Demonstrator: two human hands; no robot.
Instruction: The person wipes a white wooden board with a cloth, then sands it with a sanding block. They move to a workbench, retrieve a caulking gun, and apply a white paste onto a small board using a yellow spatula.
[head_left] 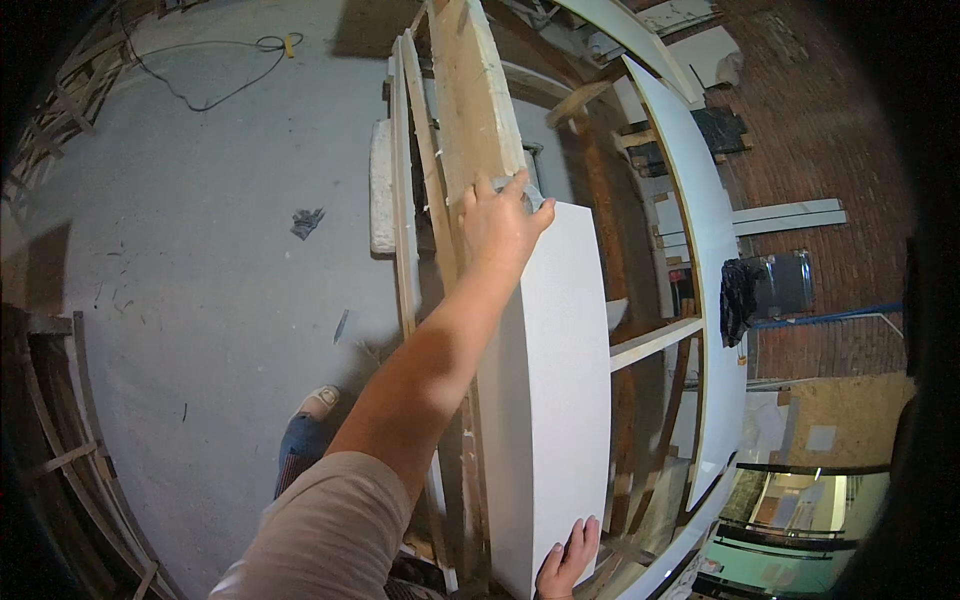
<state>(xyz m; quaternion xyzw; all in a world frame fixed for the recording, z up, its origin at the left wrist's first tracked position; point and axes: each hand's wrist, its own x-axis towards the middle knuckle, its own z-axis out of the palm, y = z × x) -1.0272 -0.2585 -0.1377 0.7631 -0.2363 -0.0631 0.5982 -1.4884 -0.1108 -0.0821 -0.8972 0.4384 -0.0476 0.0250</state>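
Observation:
A long white box-shaped panel (568, 380) lies lengthwise in front of me on a wooden frame. My left hand (500, 225) is at its far end, fingers curled around a crumpled greyish piece (534, 196), perhaps cloth or film; its kind is unclear. Directly beyond that hand stretches a pale wooden beam (472, 100). Near the lower edge, my right hand (568, 562) rests on the white panel's near end. Its fingers are stretched out and slightly apart, with the wrist cut off by the picture's edge.
A long pale blue-white panel (712, 250) stands on the right, joined by a crosspiece (655, 343). Black plastic (738, 300) hangs over its edge. On the grey floor (220, 300) at left lie a crumpled grey scrap (307, 223) and a dark cable (215, 100).

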